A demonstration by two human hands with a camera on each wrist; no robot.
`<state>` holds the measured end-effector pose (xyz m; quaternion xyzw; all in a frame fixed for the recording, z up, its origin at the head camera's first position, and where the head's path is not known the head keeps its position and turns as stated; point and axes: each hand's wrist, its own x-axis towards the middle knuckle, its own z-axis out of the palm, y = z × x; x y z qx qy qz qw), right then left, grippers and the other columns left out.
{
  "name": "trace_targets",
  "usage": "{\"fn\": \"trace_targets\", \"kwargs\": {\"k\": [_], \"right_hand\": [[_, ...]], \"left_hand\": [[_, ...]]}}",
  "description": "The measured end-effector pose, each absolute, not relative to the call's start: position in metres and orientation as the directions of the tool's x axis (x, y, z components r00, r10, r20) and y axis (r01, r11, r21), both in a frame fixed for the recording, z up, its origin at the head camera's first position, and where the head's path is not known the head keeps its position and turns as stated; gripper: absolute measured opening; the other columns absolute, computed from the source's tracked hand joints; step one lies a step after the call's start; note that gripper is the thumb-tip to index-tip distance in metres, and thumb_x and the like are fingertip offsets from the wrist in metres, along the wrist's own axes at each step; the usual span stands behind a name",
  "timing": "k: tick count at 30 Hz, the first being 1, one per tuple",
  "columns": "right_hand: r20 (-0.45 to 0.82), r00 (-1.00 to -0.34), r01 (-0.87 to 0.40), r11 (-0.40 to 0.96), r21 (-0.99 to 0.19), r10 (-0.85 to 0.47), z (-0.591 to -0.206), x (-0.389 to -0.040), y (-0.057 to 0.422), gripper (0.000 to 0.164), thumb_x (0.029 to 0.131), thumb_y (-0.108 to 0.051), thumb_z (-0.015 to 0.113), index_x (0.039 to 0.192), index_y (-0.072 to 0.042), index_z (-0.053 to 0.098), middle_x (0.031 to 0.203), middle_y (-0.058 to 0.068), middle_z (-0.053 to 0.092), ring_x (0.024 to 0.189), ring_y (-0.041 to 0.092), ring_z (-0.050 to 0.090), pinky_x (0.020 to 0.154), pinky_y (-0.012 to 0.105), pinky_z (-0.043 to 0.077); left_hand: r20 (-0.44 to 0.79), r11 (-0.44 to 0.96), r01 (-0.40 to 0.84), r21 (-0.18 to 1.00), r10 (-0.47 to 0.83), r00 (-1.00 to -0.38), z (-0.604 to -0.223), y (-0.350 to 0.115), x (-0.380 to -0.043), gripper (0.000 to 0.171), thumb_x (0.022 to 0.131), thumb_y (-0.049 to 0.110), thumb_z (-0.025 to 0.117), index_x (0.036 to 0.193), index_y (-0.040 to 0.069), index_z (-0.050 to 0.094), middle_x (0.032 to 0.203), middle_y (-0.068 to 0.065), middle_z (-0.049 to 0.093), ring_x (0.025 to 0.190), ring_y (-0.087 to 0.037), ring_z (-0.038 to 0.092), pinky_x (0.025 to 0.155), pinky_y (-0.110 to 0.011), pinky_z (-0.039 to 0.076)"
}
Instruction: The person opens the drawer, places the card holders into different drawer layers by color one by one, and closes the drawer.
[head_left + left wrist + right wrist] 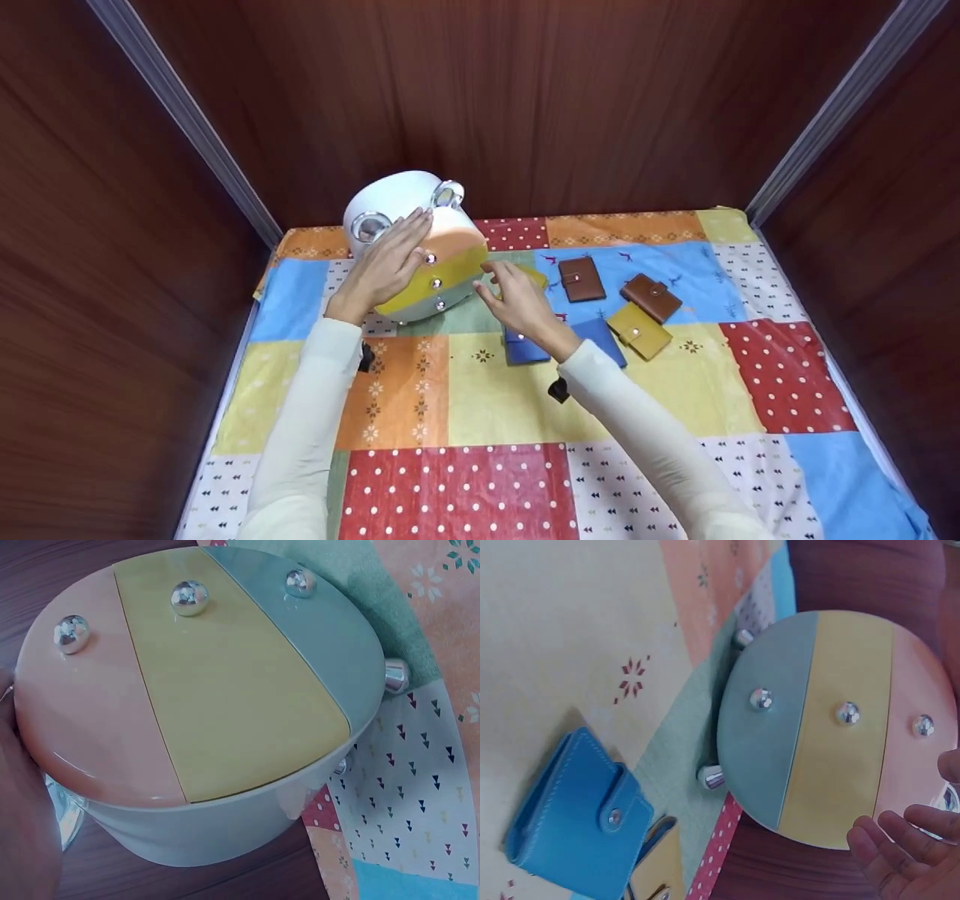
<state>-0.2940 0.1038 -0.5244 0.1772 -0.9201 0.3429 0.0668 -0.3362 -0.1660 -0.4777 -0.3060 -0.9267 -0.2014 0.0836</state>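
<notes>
White cloth sleeves [296, 427] cross the lower frame, left hand [388, 262] straight-fingered against a glossy, rounded pink-yellow-green box [456, 268] centre-left, right hand [523, 301] with fingers loosely bent

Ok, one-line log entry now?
left hand: at upper edge of glossy white rounded box, pink-yellow-green front | right hand: empty, beside it | brown rectangular wallets: closed

- No word, brand or number can be read in any view, on the three-coloured container [232, 697] or the wallets [577, 817] included.
- Arrow signs, in pairs, are printed on white patches of the cloth [615, 487]: at five and eight o'clock in the head view.
- In the left wrist view, between three and four o'clock.
</notes>
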Motion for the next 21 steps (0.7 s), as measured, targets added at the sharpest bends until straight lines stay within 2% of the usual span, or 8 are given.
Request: {"fn": "trace_targets", "kwargs": {"k": [11,21], "right_hand": [[0.183,-0.935,-0.345,0.663,-0.665,-0.304,-0.512,-0.314,0.075,0.039,0.110,-0.036,0.059,0.136,-0.007,0.065,0.135,0.015,0.070,0.115,0.031,0.073,0.096,0.044,0.064],[0.216,-0.916,-0.395,0.652,-0.648,-0.339,-0.506,-0.325,0.053,0.032,0.111,-0.033,0.058,0.126,-0.008,0.068,0.119,0.009,0.074,0.101,0.022,0.072,0.090,0.038,0.063]], "left_hand": [[0.241,0.736,0.588,0.335,0.536,-0.809,-0.475,-0.168,-0.336,0.057,0.116,0.032,0.035,0.170,0.018,0.026,0.179,0.003,0.022,0.168,-0.020,0.017,0.139,-0.039,0.011],[0.232,0.714,0.580,0.392,0.533,-0.813,-0.475,-0.167,-0.338,0.055,0.116,0.030,0.036,0.169,0.017,0.031,0.178,0.003,0.026,0.167,-0.020,0.018,0.139,-0.038,0.009]]}}
